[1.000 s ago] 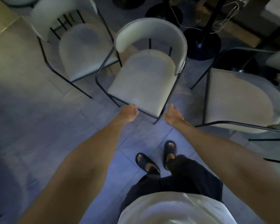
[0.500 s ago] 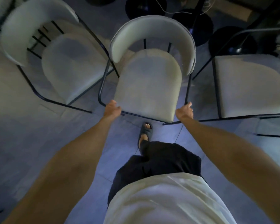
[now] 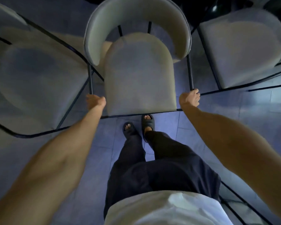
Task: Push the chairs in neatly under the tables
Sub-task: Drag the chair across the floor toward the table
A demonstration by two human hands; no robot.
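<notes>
A white cushioned chair (image 3: 139, 73) with a curved backrest and thin black frame stands directly in front of me, its seat front facing me. My left hand (image 3: 96, 101) grips the black frame at the seat's front left corner. My right hand (image 3: 189, 97) is closed around the black frame bar at the front right corner. No table top shows in this view.
A similar white chair (image 3: 36, 83) stands close on the left, its frame crossing the middle chair's left leg. Another white chair (image 3: 243, 49) stands on the right. Black frame bars (image 3: 243, 207) run at the lower right. My sandalled feet (image 3: 138, 125) stand on the tiled floor.
Both hands reached the chair's front corners and closed on the frame. I have stepped closer, and the chair now fills more of the view, squared up in front of me.
</notes>
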